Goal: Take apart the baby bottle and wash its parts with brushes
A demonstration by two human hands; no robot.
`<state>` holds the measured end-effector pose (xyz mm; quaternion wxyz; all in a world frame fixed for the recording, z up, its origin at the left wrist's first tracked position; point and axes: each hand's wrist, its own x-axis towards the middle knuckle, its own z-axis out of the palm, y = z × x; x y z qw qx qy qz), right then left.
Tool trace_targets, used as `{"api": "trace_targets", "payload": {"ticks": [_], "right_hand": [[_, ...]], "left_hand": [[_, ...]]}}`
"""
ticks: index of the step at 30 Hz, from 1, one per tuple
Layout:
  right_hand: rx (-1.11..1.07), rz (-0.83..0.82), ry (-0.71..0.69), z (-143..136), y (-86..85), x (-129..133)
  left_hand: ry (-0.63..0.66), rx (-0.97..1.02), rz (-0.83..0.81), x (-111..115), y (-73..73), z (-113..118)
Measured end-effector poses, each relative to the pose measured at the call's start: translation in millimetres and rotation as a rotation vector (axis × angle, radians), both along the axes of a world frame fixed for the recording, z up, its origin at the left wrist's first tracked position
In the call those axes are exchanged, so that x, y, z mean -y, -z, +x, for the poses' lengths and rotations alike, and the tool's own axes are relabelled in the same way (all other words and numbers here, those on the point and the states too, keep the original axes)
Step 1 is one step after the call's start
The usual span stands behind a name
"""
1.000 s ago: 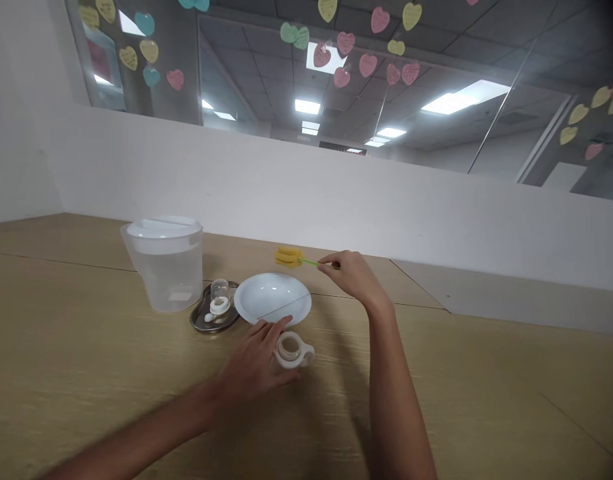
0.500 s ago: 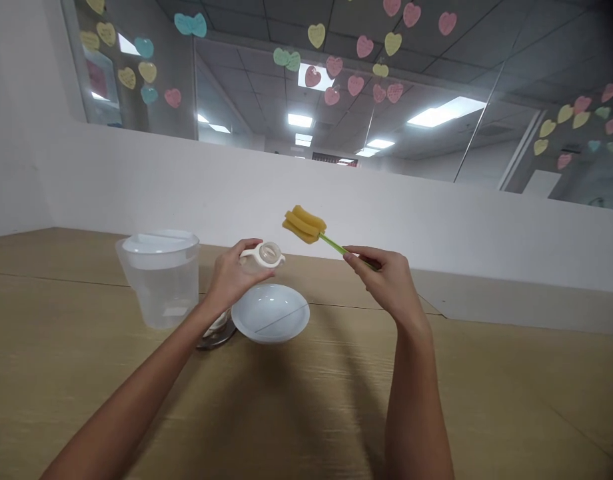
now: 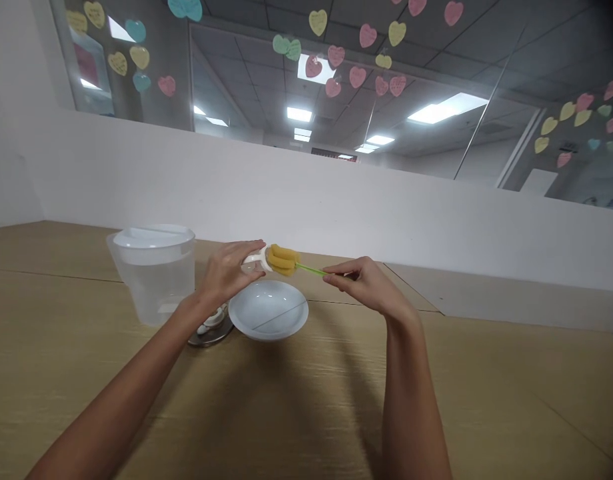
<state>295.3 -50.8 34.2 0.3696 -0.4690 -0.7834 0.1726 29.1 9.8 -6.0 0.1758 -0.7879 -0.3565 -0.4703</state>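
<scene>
Above the bowl, my left hand is wrapped round a clear baby bottle with a white collar and handle, tilted with its mouth facing right. My right hand pinches the thin green handle of a sponge bottle brush. The brush's yellow sponge head is at the bottle's mouth; whether its tip is inside I cannot tell. Below both hands stands a white bowl. Partly behind my left forearm lies a round metal plate with small white parts on it.
A clear plastic pitcher with a lid stands left of my left hand on the wooden table. A low white wall runs behind the table, below a glass window with heart-shaped notes.
My right hand has moved left and slightly down, bringing the yellow sponge head to the bottle's mouth. The bottle has turned, so its mouth points more to the right.
</scene>
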Motion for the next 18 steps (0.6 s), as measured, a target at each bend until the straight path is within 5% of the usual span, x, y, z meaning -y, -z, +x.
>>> {"api": "trace_targets", "payload": {"ticks": [12, 18], "right_hand": [[0.045, -0.107, -0.128, -5.4, 3.8, -6.8], [0.12, 0.097, -0.099, -35.9, 13.7, -13.2]], "left_hand": [[0.125, -0.183, -0.02, 7.2, 1.9, 4.5], [0.13, -0.207, -0.086, 8.8, 7.2, 7.9]]}}
